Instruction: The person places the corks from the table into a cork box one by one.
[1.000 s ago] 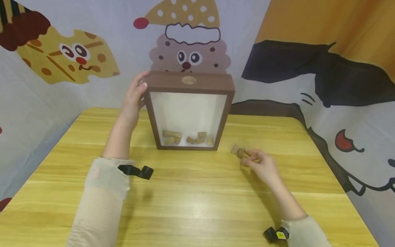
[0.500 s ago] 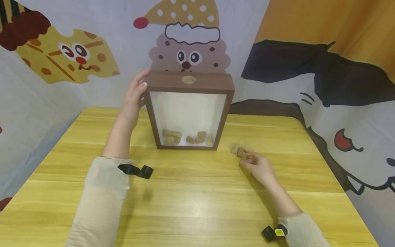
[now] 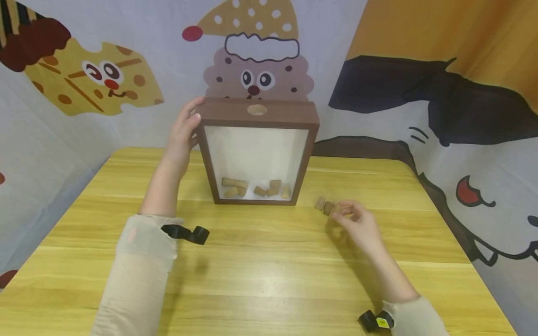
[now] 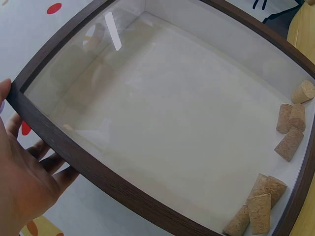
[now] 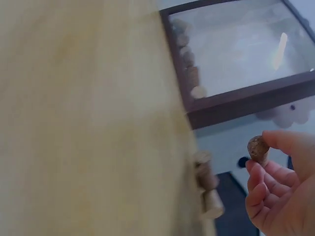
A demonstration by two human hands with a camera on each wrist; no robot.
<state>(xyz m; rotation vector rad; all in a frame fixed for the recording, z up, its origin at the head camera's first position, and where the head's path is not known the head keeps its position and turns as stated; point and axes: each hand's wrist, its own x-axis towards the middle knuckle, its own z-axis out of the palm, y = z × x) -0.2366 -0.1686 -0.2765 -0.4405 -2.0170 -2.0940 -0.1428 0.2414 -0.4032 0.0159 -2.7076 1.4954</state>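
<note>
Off the tabletop (image 3: pixel 252 261), the right hand (image 3: pixel 362 228) has raised 1 cork (image 5: pixel 258 148).

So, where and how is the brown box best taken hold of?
Probably the brown box is best gripped at its upper left corner, coming from the left, as the left hand does: it stands upright, so that edge is easy to reach, and the round hole in its top is left uncovered.
</note>
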